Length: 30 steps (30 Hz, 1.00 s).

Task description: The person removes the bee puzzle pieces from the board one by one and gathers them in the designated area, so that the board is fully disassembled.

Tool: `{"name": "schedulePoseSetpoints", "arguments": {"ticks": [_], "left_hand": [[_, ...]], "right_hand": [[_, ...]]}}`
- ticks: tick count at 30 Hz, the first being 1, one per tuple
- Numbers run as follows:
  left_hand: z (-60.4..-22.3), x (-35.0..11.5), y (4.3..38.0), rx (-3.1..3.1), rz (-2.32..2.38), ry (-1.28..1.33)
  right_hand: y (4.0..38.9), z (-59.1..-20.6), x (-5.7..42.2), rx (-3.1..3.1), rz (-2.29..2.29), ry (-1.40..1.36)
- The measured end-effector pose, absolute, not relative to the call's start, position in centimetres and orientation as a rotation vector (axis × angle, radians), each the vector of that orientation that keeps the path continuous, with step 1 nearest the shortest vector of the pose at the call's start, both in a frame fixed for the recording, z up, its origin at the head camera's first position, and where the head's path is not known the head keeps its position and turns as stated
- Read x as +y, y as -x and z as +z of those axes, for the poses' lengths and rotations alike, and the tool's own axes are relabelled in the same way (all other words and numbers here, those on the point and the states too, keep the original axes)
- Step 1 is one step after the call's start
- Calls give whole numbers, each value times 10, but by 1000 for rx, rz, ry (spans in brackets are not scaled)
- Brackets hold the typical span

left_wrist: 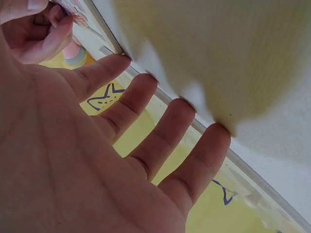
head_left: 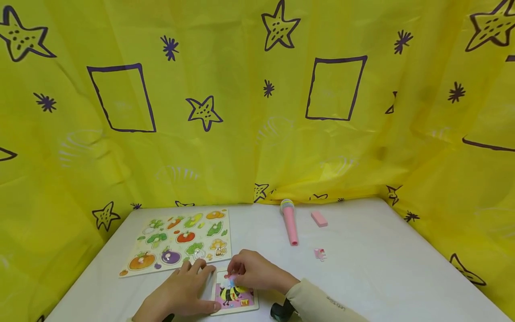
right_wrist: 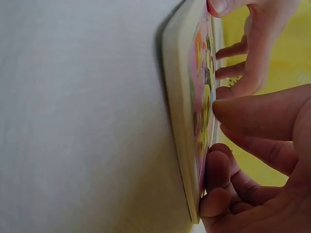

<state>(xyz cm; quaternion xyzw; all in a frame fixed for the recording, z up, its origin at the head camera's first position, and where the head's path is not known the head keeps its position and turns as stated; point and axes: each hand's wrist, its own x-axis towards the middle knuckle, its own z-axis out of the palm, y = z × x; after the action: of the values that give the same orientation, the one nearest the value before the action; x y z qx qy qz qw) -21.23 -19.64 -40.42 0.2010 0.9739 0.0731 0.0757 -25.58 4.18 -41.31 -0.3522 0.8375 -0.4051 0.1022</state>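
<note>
A small framed jigsaw puzzle [head_left: 229,304] with a bee picture lies on the table at the near edge. My left hand [head_left: 181,288] rests beside it, thumb at the frame's lower left corner and fingers stretched out towards the upper left; the left wrist view shows these fingers [left_wrist: 165,131] straight and spread. Over the top of the puzzle my right hand [head_left: 255,270] is bent down, thumb and index finger pinching a light blue puzzle piece [head_left: 232,281] at the picture. In the right wrist view the thumb [right_wrist: 252,114] meets the picture's surface, other fingers curled at the frame.
A vegetable peg board [head_left: 161,241] lies behind the left hand. To the right are a pink toy microphone [head_left: 290,221], a pink block [head_left: 319,219] and a loose pink puzzle piece [head_left: 320,254]. A yellow patterned curtain [head_left: 241,156] closes off the white table's back and sides.
</note>
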Motion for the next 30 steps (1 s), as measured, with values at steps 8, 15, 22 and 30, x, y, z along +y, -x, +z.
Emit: {"name": "schedulePoseSetpoints", "arguments": {"ticks": [8, 15, 22, 30], "left_hand": [[-401, -193, 211, 2926, 169, -580], [-401, -193, 211, 2935, 184, -583], [-402, -194, 211, 2926, 191, -592], [-405, -196, 212, 2947, 204, -618]], "right_hand": [[261, -417, 42, 2498, -1070, 1028], [297, -456, 41, 2493, -925, 1163], [283, -433, 39, 2470, -912, 1132], [267, -405, 36, 2428, -936, 1056]]}}
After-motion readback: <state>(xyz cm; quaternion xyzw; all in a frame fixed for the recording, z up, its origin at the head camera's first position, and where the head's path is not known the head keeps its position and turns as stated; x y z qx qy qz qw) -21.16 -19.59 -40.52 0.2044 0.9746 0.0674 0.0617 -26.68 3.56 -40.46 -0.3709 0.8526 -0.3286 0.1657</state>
